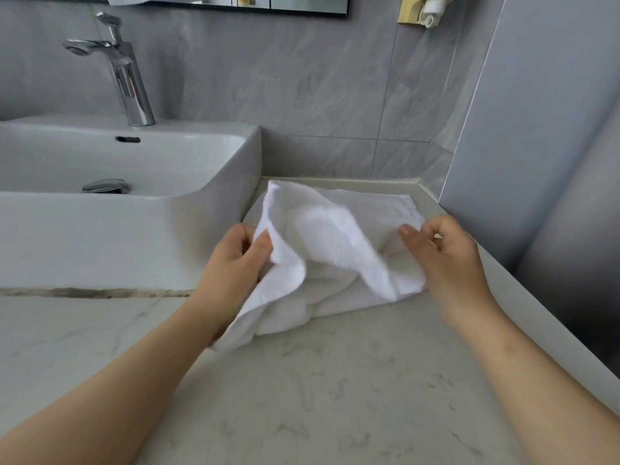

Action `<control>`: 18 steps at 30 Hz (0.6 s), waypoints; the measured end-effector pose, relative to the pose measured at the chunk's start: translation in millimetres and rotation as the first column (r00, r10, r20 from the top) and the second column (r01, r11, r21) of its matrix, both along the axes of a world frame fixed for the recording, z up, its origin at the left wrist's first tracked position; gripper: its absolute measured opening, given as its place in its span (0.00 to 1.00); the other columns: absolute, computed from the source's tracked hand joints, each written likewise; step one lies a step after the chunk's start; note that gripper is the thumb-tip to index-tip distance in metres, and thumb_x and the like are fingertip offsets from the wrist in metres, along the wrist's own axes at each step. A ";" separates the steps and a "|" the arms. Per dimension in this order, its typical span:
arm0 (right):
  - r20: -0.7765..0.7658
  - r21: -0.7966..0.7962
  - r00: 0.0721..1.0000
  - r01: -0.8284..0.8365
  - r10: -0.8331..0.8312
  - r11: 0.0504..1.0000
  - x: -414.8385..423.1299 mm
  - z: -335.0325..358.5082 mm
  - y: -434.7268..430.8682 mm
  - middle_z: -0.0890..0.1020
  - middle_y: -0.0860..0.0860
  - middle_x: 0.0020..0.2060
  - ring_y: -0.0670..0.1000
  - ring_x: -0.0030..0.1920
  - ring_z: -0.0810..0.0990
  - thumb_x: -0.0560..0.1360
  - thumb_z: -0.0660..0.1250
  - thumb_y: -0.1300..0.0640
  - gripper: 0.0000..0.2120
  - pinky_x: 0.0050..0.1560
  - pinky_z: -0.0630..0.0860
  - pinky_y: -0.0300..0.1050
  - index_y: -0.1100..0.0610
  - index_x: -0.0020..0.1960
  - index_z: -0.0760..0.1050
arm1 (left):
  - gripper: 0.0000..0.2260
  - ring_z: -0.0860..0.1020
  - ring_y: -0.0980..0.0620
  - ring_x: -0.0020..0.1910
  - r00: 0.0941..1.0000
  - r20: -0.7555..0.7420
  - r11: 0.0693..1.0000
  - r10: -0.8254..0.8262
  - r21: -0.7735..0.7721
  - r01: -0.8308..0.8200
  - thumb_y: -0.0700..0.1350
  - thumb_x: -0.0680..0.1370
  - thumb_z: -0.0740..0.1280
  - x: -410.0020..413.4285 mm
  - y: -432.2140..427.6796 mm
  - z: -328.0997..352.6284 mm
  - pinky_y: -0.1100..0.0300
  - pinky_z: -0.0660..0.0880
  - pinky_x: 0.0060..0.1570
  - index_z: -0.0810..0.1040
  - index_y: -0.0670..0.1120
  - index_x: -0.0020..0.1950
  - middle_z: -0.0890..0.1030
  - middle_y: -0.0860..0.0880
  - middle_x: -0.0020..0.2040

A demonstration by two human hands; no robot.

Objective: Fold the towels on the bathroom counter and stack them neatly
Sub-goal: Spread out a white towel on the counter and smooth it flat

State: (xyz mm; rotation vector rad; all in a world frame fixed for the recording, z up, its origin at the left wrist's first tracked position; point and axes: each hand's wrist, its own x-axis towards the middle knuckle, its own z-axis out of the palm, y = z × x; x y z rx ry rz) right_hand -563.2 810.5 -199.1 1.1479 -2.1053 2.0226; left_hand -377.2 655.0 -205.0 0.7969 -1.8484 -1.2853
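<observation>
One white towel point(335, 250) lies on the marble counter point(335, 380), in the corner between the sink point(134, 229) and the side wall. It is rumpled and partly doubled over itself; no fold is finished. A flatter layer shows beneath and behind the raised part; whether that is a second towel or the same one cannot be told.

The left hand point(240, 260) pinches the towel's left edge between thumb and fingers, and lifts that part clear of the counter. The right hand point(443, 250) is at the towel's right edge with its fingers curled; a small bit of white shows between them, so it appears to pinch the cloth there, though the picture is blurred at that point.

Handling assessment: the cloth is soft, light and limp. It sags between the two hands and will not hold a line unaided. It is neither fragile nor slippery; terry cloth gives good purchase. It is best taken at two corners of one edge, drawn taut, and laid flat before folding. Held mid-edge, as the left hand does now, it is likely to bunch.

A tap point(127, 72) stands behind the sink.
</observation>
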 end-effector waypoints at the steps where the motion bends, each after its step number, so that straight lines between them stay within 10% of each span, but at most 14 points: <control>1: 0.052 0.018 0.998 0.028 -0.029 0.999 -1.9 -0.4 -0.2 0.66 0.43 0.26 0.40 0.25 0.64 0.74 0.67 0.52 0.16 0.25 0.61 0.30 0.52 0.33 0.63 | 0.14 0.70 0.54 0.33 0.999 0.047 1.000 0.021 -0.002 -0.021 0.55 0.77 0.59 -1.0 -1.9 -0.3 0.61 0.66 0.34 0.69 0.45 0.42 0.72 0.53 0.35; 5: 0.059 0.225 0.997 0.025 -0.039 0.974 -2.9 -6.1 0.4 0.75 0.47 0.37 0.41 0.35 0.73 0.74 0.65 0.45 0.09 0.29 0.65 0.27 0.49 0.48 0.70 | 0.13 0.73 0.60 0.41 0.995 0.096 0.999 0.022 0.042 -0.026 0.63 0.75 0.59 -4.0 -3.2 1.2 0.61 0.66 0.38 0.68 0.55 0.47 0.74 0.56 0.44; 9: 0.116 0.398 0.965 -0.264 0.237 0.879 0.8 -4.0 4.6 0.70 0.34 0.55 0.27 0.51 0.69 0.55 0.68 0.28 0.30 0.44 0.67 0.29 0.28 0.55 0.64 | 0.34 0.74 0.62 0.54 0.968 0.176 0.984 -0.179 0.011 0.180 0.75 0.62 0.54 4.2 -8.2 -1.9 0.60 0.70 0.51 0.68 0.61 0.63 0.75 0.60 0.56; 12: -0.054 0.654 0.906 -0.285 0.419 0.701 0.8 -10.6 1.3 0.72 0.35 0.59 0.37 0.59 0.71 0.55 0.74 0.35 0.35 0.57 0.72 0.39 0.24 0.56 0.60 | 0.41 0.72 0.64 0.59 0.875 0.243 0.904 -0.420 0.028 0.426 0.72 0.60 0.64 11.1 -6.1 -0.4 0.63 0.71 0.57 0.58 0.63 0.71 0.71 0.62 0.63; 16: -0.180 0.624 0.909 -0.190 0.376 0.758 -0.3 -10.7 -0.6 0.77 0.36 0.41 0.33 0.43 0.75 0.68 0.65 0.49 0.11 0.42 0.70 0.32 0.34 0.44 0.69 | 0.39 0.71 0.63 0.61 0.790 0.525 0.833 -0.316 -0.245 0.496 0.63 0.60 0.73 8.0 5.9 1.2 0.61 0.69 0.60 0.58 0.69 0.67 0.72 0.66 0.61; 18: -0.210 0.572 0.918 -0.164 0.337 0.804 -0.9 -10.1 1.8 0.76 0.39 0.31 0.34 0.33 0.74 0.71 0.63 0.60 0.16 0.34 0.68 0.29 0.38 0.35 0.70 | 0.23 0.75 0.64 0.53 0.798 0.568 0.837 -0.202 -0.323 0.442 0.61 0.68 0.70 7.1 9.7 2.0 0.63 0.72 0.54 0.70 0.64 0.61 0.78 0.64 0.53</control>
